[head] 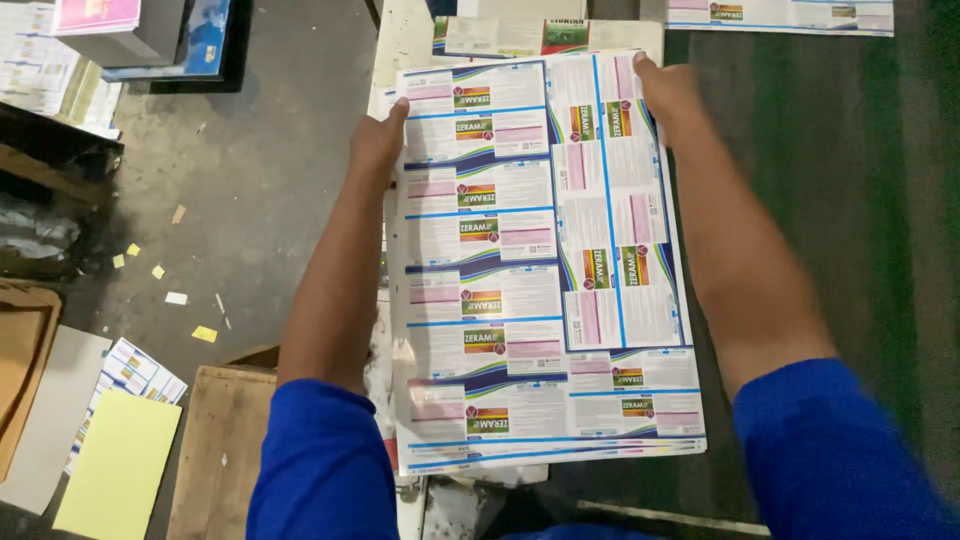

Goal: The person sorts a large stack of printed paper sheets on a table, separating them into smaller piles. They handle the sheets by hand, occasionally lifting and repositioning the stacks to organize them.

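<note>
Nearest the person, on the floor at the left, lie a yellow sheet [118, 462] and a wooden board [220, 450]. Above them the stack of printed sheets [545, 260], white with blue, green and red label panels, rests on the worktable [800, 200]. The left hand [378, 140] and right hand [668, 92] each grip one far corner, so squaring seems unfinished. Farther lies another printed sheet [780, 14].

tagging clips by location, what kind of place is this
Probably a print shop or packaging workshop: both hands, left and right, grip a stack of uncut printed label sheets, more sheets lie nearby, and paper scraps litter the concrete floor.
</note>
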